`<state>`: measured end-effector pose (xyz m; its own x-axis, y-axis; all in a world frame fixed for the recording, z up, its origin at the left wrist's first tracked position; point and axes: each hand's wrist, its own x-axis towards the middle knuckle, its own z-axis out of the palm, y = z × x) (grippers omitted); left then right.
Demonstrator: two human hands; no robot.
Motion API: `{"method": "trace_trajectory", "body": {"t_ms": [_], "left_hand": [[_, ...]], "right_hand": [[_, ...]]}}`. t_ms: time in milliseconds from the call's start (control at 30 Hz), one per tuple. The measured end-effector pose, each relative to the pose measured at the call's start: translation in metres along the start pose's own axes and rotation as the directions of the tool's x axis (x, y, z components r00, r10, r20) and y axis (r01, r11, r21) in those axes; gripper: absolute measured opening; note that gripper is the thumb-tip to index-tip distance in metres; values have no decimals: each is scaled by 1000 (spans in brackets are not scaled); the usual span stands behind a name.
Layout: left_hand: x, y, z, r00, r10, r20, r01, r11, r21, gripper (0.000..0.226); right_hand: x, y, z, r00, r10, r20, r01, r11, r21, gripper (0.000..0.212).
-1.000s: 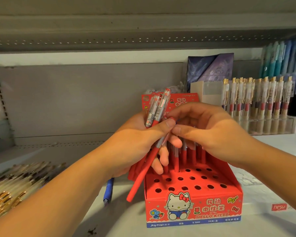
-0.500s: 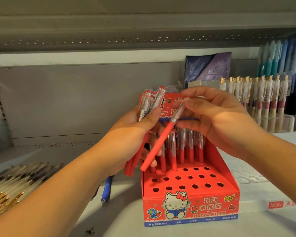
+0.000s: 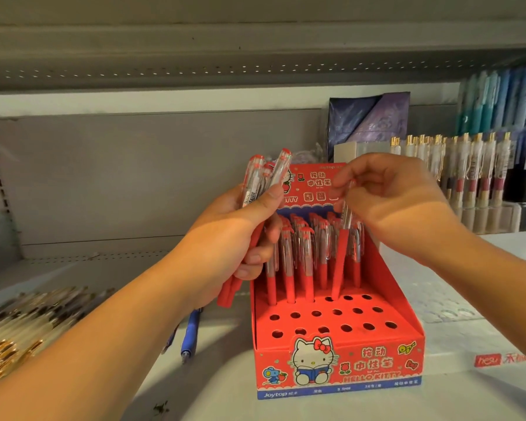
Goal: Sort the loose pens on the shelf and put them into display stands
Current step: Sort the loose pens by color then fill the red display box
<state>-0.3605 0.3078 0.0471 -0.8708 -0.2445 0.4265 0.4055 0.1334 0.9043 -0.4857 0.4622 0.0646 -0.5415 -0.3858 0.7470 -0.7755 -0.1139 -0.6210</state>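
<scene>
In the head view, the left hand (image 3: 249,226) grips a bundle of red pens (image 3: 266,180), caps up, just left of the red display stand (image 3: 362,363) on the shelf (image 3: 219,393). The right hand (image 3: 398,202) pinches one red pen (image 3: 341,256) near its top, nearly upright, its tip at a hole behind the stand's empty front rows. A blue pen (image 3: 192,329) and loose gold-clipped pens (image 3: 28,317) lie to the left.

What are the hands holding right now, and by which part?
Left hand grips a bundle of red pens around mid-barrel. Right hand pinches a single pen by its clear upper end.
</scene>
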Motion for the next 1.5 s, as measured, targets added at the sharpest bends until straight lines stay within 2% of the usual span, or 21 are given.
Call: {"method": "trace_trajectory", "body": {"t_ms": [167,300,333,400,533,700,900,1133,1233,1333,1433,1500], "left_hand": [[-1,0,1,1000,-12,-4,12,1000,9,30],[0,0,1,999,-42,-2,42,999,-11,21],[0,0,1,999,-48,8,48,999,-20,24],[0,0,0,998,-54,26,55,998,-35,37],[-1,1,0,998,-48,27,49,998,-46,25],[-2,1,2,999,-26,31,25,1000,5,20],[-1,0,0,998,-47,46,40,991,131,42],[-4,1,5,995,-37,89,36,999,19,23],[-3,-1,5,996,-29,85,28,1000,9,16],[-1,-4,3,995,-31,91,33,999,-12,16],[0,-6,1,994,-37,103,36,999,7,18],[1,-7,-1,993,-41,107,39,999,22,20]], "right_hand": [[0,3,-1,998,-63,22,64,997,-43,40],[-3,0,0,996,-61,70,61,998,-1,38],[-4,-1,0,995,-67,76,68,998,-3,38],[-4,-1,-1,994,-87,68,89,996,-24,38],[-6,-1,-1,994,-95,54,94,996,5,43],[-4,2,-2,996,-93,8,93,992,-81,37],[-3,6,-3,996,-88,-23,82,979,-187,32],[-5,6,-2,994,-100,-31,91,971,-219,31],[-7,5,-1,992,-129,-6,124,967,-224,29],[-10,3,-1,990,-140,34,144,979,-144,28],[-11,3,1,990,-98,97,107,989,-101,26],[-11,5,3,987,-49,154,73,985,-159,29]]}}
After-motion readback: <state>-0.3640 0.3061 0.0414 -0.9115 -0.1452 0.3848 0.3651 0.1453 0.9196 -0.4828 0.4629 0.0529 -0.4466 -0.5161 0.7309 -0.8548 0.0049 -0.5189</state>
